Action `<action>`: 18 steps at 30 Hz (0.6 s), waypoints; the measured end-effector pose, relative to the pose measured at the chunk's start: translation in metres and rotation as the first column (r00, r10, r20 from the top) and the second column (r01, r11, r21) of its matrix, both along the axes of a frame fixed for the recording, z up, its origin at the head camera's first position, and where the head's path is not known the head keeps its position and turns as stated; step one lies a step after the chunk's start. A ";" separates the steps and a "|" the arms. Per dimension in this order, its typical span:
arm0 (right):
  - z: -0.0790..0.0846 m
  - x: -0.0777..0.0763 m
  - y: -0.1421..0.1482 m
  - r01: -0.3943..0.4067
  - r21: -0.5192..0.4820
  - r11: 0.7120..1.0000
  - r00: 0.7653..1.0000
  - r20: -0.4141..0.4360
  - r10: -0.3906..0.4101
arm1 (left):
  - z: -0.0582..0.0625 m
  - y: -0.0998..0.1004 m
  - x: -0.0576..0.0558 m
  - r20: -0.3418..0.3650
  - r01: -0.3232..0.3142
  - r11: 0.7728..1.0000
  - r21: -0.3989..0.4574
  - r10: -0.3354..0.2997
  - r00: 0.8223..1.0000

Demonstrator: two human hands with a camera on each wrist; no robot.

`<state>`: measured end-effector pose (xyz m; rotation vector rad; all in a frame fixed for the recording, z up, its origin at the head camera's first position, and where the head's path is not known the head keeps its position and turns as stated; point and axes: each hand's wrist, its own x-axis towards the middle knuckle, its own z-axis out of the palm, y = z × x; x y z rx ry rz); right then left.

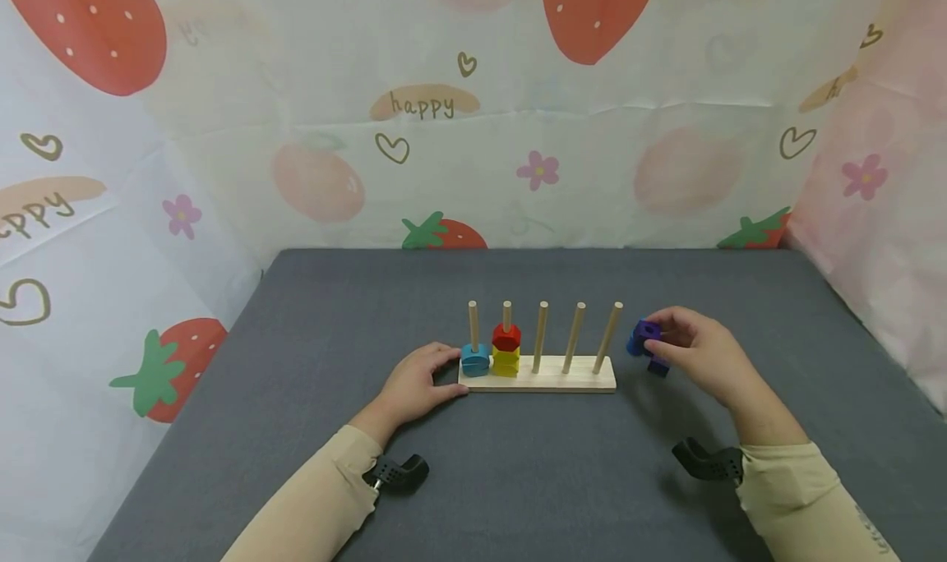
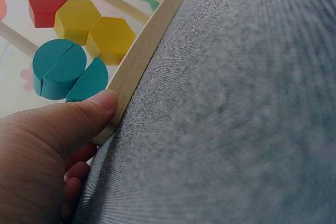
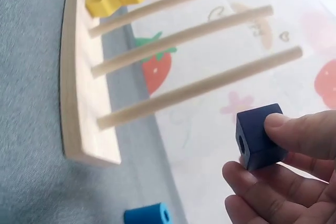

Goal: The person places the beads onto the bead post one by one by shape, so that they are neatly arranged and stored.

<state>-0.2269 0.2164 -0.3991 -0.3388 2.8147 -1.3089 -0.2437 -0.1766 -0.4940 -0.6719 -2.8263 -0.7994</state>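
Observation:
A wooden peg stand point(image 1: 540, 385) has upright pegs in a row. My left hand point(image 1: 417, 384) grips its left end, the thumb on the front edge in the left wrist view. Teal rounded blocks point(image 2: 59, 69) sit on the leftmost peg. On the second peg, a red hexagonal block point(image 1: 506, 338) tops yellow ones point(image 1: 506, 363). To the right of the stand, my right hand point(image 1: 699, 350) pinches a dark blue-purple block point(image 3: 260, 132) between thumb and fingers. The block's hole shows in the right wrist view. The other three pegs are bare.
A blue cylindrical block point(image 3: 147, 214) lies on the grey cloth point(image 1: 533, 480) near the stand's right end. Another purple block point(image 1: 658, 368) shows below the right hand. Behind the table hangs a strawberry-print curtain point(image 1: 592, 151).

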 end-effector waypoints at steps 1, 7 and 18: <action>0.002 0.001 -0.001 0.000 0.001 1.000 1.000 -0.008 0.000 | 0.000 0.000 0.000 0.001 -0.001 1.000 0.000 0.001 1.000; 0.020 0.003 -0.008 0.034 0.036 0.999 0.995 -0.096 -0.030 | -0.001 0.000 -0.001 0.002 0.000 1.000 -0.002 0.000 1.000; 0.055 0.004 -0.026 0.007 -0.022 1.000 0.963 -0.270 -0.013 | 0.000 0.000 0.000 0.006 -0.002 1.000 0.000 0.002 1.000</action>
